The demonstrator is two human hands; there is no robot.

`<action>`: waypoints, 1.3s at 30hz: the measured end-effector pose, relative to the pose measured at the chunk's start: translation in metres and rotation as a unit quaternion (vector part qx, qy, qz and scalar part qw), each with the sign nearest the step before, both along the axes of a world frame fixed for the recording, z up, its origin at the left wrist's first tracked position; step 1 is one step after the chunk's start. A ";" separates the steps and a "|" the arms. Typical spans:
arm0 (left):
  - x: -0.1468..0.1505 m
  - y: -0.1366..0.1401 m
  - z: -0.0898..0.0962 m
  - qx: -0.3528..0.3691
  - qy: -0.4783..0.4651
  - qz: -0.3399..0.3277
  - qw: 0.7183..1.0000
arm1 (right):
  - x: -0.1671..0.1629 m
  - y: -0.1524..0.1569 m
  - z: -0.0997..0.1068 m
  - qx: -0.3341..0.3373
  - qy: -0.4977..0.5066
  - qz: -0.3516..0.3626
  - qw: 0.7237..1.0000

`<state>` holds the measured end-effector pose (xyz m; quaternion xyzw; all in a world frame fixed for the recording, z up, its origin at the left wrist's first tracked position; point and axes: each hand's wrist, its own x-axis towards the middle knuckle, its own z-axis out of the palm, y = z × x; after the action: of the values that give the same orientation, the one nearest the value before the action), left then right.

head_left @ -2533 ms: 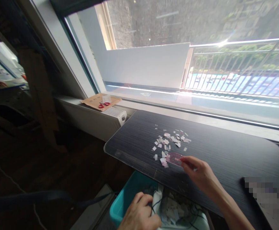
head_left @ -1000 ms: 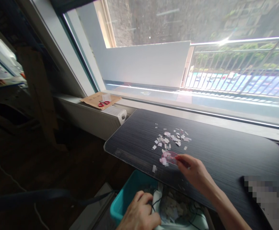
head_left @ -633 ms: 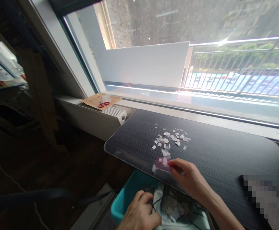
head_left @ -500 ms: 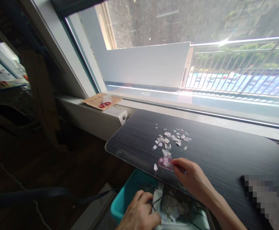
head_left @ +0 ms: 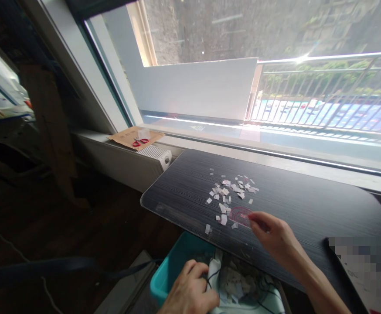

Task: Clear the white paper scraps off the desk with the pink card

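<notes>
My right hand (head_left: 272, 231) pinches the right end of a clear pink protractor (head_left: 240, 215), which lies low over the dark table (head_left: 295, 196). Small white paper scraps (head_left: 225, 192) are scattered just beyond it, with several more to its left, near the table edge. Below that edge stands a teal bin (head_left: 164, 272) with many paper scraps in it. My left hand (head_left: 192, 290) has its fingers curled at a white strip (head_left: 214, 268) across the bin, where thin black cords run. The strip's covered part is hidden under the hand.
On the sill at the left, red-handled scissors (head_left: 140, 142) rest on a brown envelope (head_left: 121, 137), above a white radiator (head_left: 161, 159). A large window runs behind the table. At the right table edge lies a flat, blurred-out object (head_left: 360, 270).
My right hand has moved right with the protractor, and scraps that were under it now lie uncovered to its left. My left hand stays at the bin. The view has shifted slightly.
</notes>
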<state>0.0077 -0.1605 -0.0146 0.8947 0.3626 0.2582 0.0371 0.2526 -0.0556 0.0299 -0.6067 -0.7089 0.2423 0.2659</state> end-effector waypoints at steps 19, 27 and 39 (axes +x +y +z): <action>0.003 0.003 -0.027 0.086 -0.043 0.017 0.995 | -0.017 -0.002 0.002 0.002 0.004 0.053 0.999; -0.001 -0.004 0.004 -0.009 0.019 0.015 1.000 | 0.010 -0.008 0.000 0.008 -0.026 0.001 1.000; 0.006 -0.003 0.003 -0.008 0.056 0.012 0.998 | 0.024 -0.014 -0.006 0.019 -0.004 -0.033 0.999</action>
<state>0.0133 -0.1631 -0.0115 0.9032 0.3767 0.2047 0.0209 0.2769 -0.0696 0.0236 -0.6256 -0.6941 0.2171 0.2822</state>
